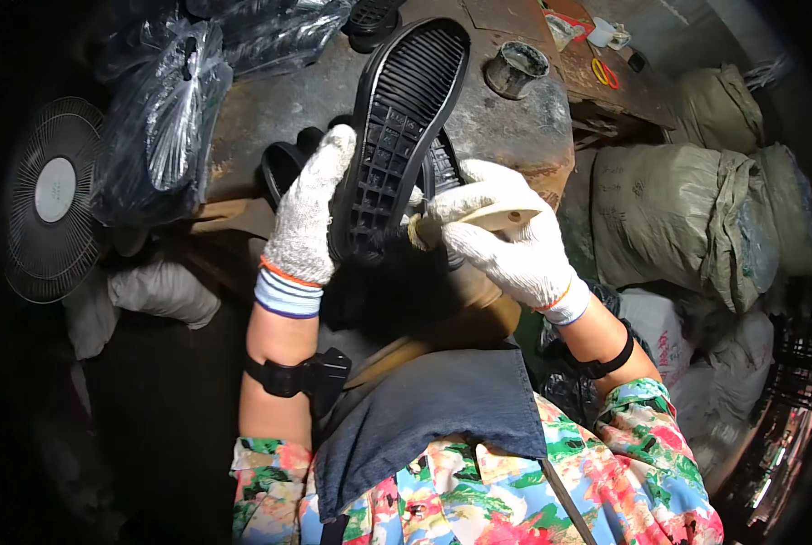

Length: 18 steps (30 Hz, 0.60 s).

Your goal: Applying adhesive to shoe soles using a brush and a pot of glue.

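My left hand, in a white knitted glove, is closed on the left edge of a black rubber shoe sole. The sole stands tilted with its toe end away from me, showing ribs at the toe and a grid of hollows toward the heel. My gloved right hand grips a brush by its pale wooden handle. Its bristle end is close to the sole's right edge near the heel; whether it touches, I cannot tell. Behind the held sole, another black sole is partly hidden.
On the worn table stand a stained metal can and more black soles. Plastic-wrapped bundles lie at the left beside a fan. Scissors rest at the back right. Large sacks fill the right side.
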Tool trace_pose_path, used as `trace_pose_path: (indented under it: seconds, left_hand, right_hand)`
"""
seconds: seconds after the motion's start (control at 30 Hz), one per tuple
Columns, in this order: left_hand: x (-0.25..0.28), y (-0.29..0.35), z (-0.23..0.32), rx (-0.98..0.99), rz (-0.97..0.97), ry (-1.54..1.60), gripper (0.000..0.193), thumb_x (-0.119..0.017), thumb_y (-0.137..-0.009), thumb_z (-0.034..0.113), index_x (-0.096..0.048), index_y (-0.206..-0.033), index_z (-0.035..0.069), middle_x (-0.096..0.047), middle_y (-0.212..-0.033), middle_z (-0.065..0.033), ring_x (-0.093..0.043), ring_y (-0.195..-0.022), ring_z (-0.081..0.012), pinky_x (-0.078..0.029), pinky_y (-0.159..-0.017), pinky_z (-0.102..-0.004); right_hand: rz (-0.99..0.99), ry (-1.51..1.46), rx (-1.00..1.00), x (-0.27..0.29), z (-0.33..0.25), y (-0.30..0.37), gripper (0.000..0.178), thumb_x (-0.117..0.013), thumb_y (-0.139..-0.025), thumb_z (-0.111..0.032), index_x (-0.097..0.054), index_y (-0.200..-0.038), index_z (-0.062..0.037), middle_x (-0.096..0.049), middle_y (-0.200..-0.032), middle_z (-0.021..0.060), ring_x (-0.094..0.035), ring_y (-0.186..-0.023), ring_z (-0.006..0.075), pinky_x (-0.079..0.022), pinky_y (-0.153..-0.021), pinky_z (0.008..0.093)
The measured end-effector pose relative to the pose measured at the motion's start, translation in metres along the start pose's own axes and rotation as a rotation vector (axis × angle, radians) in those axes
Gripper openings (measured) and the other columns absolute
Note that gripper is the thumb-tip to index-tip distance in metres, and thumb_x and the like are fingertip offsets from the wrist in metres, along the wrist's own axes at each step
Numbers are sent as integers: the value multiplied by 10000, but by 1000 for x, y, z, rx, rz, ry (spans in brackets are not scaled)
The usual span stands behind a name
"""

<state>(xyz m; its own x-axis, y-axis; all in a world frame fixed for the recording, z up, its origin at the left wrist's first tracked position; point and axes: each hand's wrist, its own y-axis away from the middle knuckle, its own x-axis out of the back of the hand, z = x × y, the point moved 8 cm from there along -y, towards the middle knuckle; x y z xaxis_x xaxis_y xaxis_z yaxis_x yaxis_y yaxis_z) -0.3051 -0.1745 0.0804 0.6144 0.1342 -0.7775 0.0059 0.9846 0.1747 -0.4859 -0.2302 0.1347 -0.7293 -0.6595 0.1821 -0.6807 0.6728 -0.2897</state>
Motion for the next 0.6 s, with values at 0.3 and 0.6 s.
trace_pose_path:
  seconds: [0.3,0.6]
  left_hand:
    - [2,16,-16,85,-57,-226,610,-503,-1111,383,-372,-1610,57,-651,-1373,-163,-728,-1073,-271,-648,-833,-392]
    - [-7,28,-20,-23,-50,-400,561,-470,-1124,391,-412,-1561,44,-683,-1274,-183,-746,-1010,-273,-655,-803,-390]
  right_hand:
    - [182,-78,-178,51,7,-32,171,-752,-919,-15,-760,-1090,-11,-776,-1035,66,-721,-941,126,-576,-886,278]
    - [185,894,549,61,-25,-62,131,-825,-814,-166,-792,-939,-148,-763,-863,54,-693,-740,291,-568,-743,374]
